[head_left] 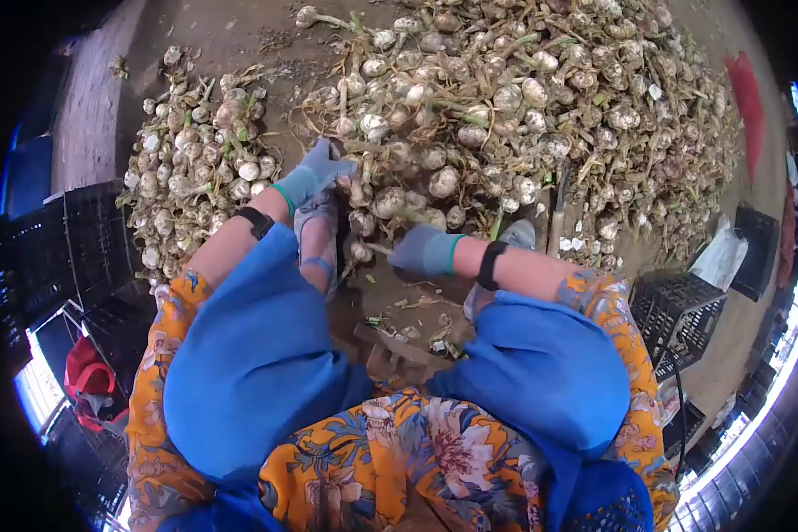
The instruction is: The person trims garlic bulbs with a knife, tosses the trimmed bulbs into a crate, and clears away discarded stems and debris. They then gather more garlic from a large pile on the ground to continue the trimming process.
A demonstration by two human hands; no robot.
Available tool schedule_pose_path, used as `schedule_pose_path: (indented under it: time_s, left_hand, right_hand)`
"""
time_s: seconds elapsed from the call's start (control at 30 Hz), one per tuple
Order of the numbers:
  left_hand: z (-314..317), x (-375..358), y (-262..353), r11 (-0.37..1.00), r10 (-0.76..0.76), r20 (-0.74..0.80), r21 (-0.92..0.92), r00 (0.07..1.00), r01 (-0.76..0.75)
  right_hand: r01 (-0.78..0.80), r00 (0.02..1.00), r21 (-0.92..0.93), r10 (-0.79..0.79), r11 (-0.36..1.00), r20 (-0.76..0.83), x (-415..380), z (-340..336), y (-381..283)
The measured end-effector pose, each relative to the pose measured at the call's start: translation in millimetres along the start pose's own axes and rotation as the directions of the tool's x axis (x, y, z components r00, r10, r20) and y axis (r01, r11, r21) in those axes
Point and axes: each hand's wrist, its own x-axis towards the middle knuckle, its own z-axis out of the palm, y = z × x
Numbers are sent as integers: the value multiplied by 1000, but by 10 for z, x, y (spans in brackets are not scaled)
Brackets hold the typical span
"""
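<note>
Whitish garlic [361, 252], crosswise, stem toward right hand [424, 250]

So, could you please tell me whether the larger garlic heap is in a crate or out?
Out: the larger garlic heap lies spread loose across the floor.

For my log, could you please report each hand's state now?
Left grey gloved hand: at pale garlic, grip unclear.
Right hand: closed on thin pale stalk.
</note>
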Motion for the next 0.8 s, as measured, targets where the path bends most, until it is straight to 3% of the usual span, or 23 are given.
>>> schedule_pose_path:
  time_s: [0.03,0.07,0.1,0.13,0.2,0.23,0.27,0.3,0.33,0.37,0.4,0.47,0.5,0.53,0.57,0.6,0.63,0.67,0.73,0.77,0.8]
  left_hand:
    - [70,182,-302,997,54,64,-60,996,-50]
    - [93,278,-477,988,107,121,-124,987,-92]
    - [43,96,-319,964,68,201,-266,977,-12]
    - [-53,-35,-160,963,66,193,-270,979,-12]
    - [-140,-179,45,976,177,256,-173,950,-135]
    - [-132,-75,2,985,169,219,-72,961,-156]
    - [-100,-76,59,985,168,220,-76,961,-155]
    - [-71,-113,211,964,263,101,7,959,-265]
    - [-67,-153,381,926,365,-9,103,931,-362]
    - [-120,-181,553,912,362,126,155,924,-379]
    - [-154,-158,605,913,363,126,151,923,-380]
    - [-216,-103,688,964,228,376,44,898,-263]
    - [-189,-162,730,954,275,289,-204,917,-222]
    - [-157,-144,703,954,273,288,-201,918,-221]
    - [-119,-124,678,925,367,306,-19,878,-380]
    - [-88,-113,667,839,448,342,157,826,-521]
    - [-90,-328,806,902,403,354,2,844,-432]
    - [-22,-345,772,901,406,351,2,844,-435]
    - [116,-410,750,642,646,353,229,677,-732]
    - [151,-536,801,711,543,401,248,738,-658]
    - [224,-612,891,713,543,398,247,740,-656]
  right_hand:
    - [-5,994,114,-7,993,111,-114,-65,35]
    - [12,993,414,-60,910,102,-241,-105,100]
    - [29,991,671,-110,741,79,-379,-168,182]
    - [90,991,788,-132,609,-11,-554,-299,254]
    - [182,983,951,-73,250,-169,-954,-580,395]
    - [254,962,930,25,264,-270,-1106,-719,476]
    - [310,941,936,89,169,-328,-1222,-797,581]
    - [370,912,926,160,75,-378,-1287,-888,661]
    - [329,868,921,317,208,-382,-1323,-1092,705]
    - [204,840,930,433,307,-327,-1289,-1193,870]
    - [201,841,930,434,307,-324,-1189,-1210,1087]
    - [-71,863,897,479,435,-164,-886,-1058,1438]
    - [-69,864,897,476,436,-165,-752,-943,1428]
    - [-229,880,712,454,664,-140,-612,-868,1357]
    - [-354,891,444,442,823,-109,-506,-803,1303]
    - [-377,907,399,420,836,-24,-515,-889,1123]
    - [-518,852,476,380,711,359,-468,-1014,955]
    - [-386,921,308,349,869,170,-428,-722,931]
    - [-420,907,357,375,835,189,-493,-631,678]
    - [-425,903,322,369,846,221,-468,-495,627]
    - [-428,897,289,363,856,254,-439,-361,587]
